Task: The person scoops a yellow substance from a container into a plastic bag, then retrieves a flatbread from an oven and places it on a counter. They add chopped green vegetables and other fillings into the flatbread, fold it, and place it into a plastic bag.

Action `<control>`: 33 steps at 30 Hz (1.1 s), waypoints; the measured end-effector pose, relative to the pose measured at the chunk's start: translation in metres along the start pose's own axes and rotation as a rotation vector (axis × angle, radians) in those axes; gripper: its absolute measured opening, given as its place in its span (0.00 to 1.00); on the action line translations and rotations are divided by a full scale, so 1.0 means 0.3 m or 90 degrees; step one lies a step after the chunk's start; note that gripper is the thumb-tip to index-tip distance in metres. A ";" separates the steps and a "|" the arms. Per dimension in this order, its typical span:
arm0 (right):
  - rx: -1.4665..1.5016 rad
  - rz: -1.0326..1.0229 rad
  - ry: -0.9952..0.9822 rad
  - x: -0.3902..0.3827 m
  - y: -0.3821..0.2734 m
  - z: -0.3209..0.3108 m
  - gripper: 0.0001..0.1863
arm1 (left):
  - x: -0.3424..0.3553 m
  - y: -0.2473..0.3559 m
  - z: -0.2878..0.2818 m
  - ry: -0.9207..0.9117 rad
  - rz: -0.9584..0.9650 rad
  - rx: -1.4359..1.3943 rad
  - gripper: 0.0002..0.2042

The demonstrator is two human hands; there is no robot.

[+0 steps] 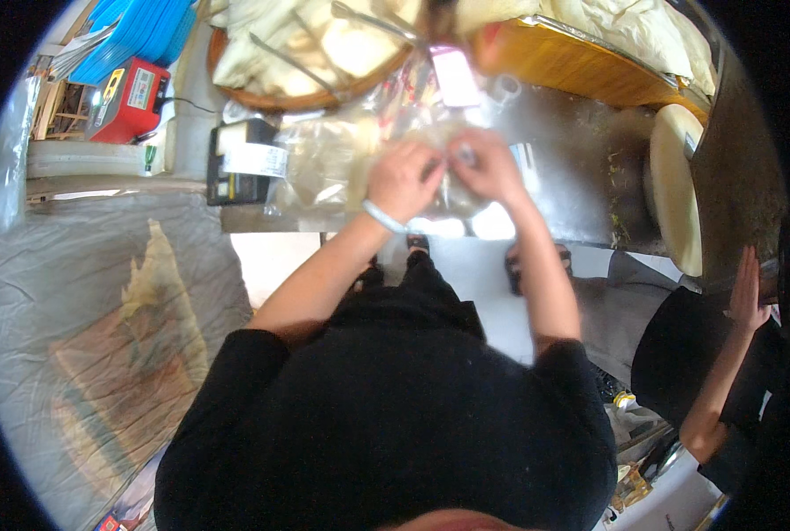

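Observation:
My left hand, with a pale band at its wrist, and my right hand meet over the near edge of the metal counter. Fingers of both are closed on a clear plastic bag; its contents are blurred by glare. To the left, more clear plastic bags lie flat. Beside them stands a black label printer with a white label strip hanging out. Just beyond my hands lies a white and pink phone-like rectangle.
A round tray with pale cloth and tongs stands at the back, near a wooden box. A red device and blue stack sit far left. At right are a pale round board and another person's arm.

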State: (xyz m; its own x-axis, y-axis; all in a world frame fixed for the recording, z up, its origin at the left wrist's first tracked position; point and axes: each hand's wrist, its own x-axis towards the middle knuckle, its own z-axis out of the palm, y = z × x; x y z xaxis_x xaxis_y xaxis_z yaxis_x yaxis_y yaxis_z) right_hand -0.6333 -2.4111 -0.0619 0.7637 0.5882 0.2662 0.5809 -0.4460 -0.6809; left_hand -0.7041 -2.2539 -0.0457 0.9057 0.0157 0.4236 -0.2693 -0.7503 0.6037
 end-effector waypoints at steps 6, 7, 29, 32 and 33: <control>-0.029 0.061 -0.035 -0.006 -0.022 -0.021 0.09 | 0.027 0.006 0.021 -0.038 -0.066 0.004 0.05; -0.022 0.063 -0.035 -0.006 -0.017 -0.020 0.09 | 0.032 0.006 0.022 -0.046 -0.074 0.004 0.05; -0.078 0.018 -0.241 0.067 -0.030 -0.091 0.24 | 0.050 0.040 0.003 -0.109 -0.070 0.072 0.18; 0.048 0.106 -0.225 0.082 -0.075 -0.157 0.23 | 0.061 0.045 0.010 -0.113 -0.049 0.091 0.16; 0.067 0.097 -0.207 0.083 -0.083 -0.190 0.22 | 0.064 0.038 0.012 -0.108 -0.043 0.088 0.15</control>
State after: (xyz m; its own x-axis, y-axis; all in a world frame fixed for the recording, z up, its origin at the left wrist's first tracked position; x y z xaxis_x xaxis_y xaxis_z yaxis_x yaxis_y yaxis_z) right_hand -0.6126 -2.4238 0.0006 0.7001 0.7113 -0.0619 0.4224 -0.4826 -0.7672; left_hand -0.6885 -2.2646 -0.0330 0.9653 -0.0341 0.2589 -0.1699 -0.8349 0.5235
